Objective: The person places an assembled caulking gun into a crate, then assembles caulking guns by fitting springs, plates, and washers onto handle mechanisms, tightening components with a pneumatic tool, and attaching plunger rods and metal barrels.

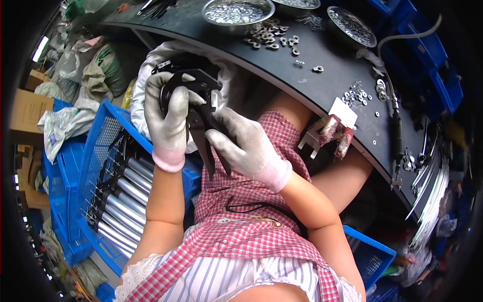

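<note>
In front of my lap, above a white sack (142, 103), I hold a black forked part (200, 132) with two long tapering prongs pointing down. My left hand (169, 118), in a white glove with a pink cuff, is closed around its upper end. My right hand (245, 143), gloved the same way, has its thumb and fingers bent against the lower side of the part, near the prongs. Exactly what the right fingertips pinch is hidden. More dark pieces show behind the left hand at the sack's mouth.
A dark worktable (297, 70) carries metal bowls (238, 12) of small parts, loose metal links (269, 36) and scattered washers (356, 94). A corded power screwdriver (397, 138) lies at the right. A clamp-like fixture (313, 138) sits at the table's edge. Silver tubes (123, 201) fill a blue crate (93, 151) at left.
</note>
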`<state>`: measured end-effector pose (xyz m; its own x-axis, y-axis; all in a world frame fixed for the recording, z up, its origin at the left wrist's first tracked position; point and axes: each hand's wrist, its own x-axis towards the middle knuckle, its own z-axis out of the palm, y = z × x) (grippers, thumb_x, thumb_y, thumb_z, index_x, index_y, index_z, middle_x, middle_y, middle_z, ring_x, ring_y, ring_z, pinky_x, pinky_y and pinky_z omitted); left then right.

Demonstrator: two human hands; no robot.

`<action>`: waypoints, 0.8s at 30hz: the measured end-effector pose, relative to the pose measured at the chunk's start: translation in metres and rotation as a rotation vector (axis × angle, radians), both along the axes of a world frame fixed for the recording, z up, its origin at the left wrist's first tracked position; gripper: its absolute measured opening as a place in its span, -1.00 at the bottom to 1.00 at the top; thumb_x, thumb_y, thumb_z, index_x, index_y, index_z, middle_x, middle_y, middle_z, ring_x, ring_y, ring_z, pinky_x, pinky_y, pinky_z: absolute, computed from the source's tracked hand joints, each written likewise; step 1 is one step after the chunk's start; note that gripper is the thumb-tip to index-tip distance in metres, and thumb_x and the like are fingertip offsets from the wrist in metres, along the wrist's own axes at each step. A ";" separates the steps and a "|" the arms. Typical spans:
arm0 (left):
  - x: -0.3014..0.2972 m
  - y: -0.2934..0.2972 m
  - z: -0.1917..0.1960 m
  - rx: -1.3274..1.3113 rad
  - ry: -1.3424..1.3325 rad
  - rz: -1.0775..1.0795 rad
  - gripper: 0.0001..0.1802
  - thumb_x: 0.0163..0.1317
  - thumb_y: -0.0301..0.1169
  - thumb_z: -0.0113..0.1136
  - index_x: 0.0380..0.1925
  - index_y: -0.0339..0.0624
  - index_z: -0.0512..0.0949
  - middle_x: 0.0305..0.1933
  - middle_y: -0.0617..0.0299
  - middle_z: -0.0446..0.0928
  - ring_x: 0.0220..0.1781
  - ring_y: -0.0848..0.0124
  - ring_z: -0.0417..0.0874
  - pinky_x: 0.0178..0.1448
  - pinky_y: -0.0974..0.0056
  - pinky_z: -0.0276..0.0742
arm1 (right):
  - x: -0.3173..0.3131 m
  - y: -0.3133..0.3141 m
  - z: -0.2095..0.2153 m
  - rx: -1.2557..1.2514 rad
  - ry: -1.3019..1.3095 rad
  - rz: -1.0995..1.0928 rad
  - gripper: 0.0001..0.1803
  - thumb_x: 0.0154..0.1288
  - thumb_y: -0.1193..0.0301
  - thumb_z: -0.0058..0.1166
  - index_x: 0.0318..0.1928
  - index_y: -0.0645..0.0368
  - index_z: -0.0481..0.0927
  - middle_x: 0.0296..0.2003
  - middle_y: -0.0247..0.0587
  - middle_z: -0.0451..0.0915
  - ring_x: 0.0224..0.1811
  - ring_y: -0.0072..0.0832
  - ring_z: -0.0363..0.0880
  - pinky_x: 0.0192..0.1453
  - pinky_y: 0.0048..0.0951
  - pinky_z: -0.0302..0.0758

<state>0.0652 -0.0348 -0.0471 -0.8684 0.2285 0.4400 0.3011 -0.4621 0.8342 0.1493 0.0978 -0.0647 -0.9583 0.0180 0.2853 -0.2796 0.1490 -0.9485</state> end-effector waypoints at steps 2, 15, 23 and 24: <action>0.004 0.006 -0.018 0.012 -0.247 -0.072 -0.70 0.31 -0.44 0.15 -0.03 -0.19 0.32 -0.06 0.14 0.50 -0.21 0.46 0.62 -0.09 0.39 0.59 | 0.008 0.012 0.002 0.007 -0.061 -0.067 -0.69 0.22 0.33 0.09 -0.11 0.29 0.51 -0.41 0.12 0.58 -0.33 0.00 0.62 -0.22 -0.17 0.51; 0.034 0.081 -0.040 0.086 -0.368 -0.336 -0.53 0.46 -0.33 -0.22 0.33 -0.11 0.13 0.31 0.12 0.30 -0.03 0.18 0.62 0.02 0.08 0.63 | 0.018 0.031 0.007 0.777 -0.152 -0.449 -0.37 0.15 0.31 0.16 0.24 0.16 0.35 -0.41 -0.04 0.61 -0.44 -0.13 0.63 -0.36 -0.24 0.56; -0.029 0.069 -0.011 0.065 -0.373 -0.264 -0.69 0.41 -0.46 -0.20 0.13 -0.15 0.26 0.07 0.07 0.48 -0.55 0.59 0.52 -0.67 0.62 0.26 | -0.035 0.217 0.014 1.028 -0.111 -0.526 -0.73 0.21 0.42 0.12 -0.06 0.11 0.64 -0.12 -0.04 0.59 -0.20 -0.15 0.62 -0.06 -0.27 0.51; -0.032 0.073 -0.011 0.074 -0.372 -0.320 -0.68 0.41 -0.45 -0.22 0.14 -0.15 0.26 0.06 0.06 0.48 -0.61 0.63 0.46 -0.69 0.61 0.23 | -0.040 0.229 -0.001 1.062 -0.114 -0.480 -0.72 0.18 0.44 0.15 -0.07 0.12 0.63 -0.12 -0.03 0.55 -0.16 -0.13 0.59 -0.04 -0.22 0.49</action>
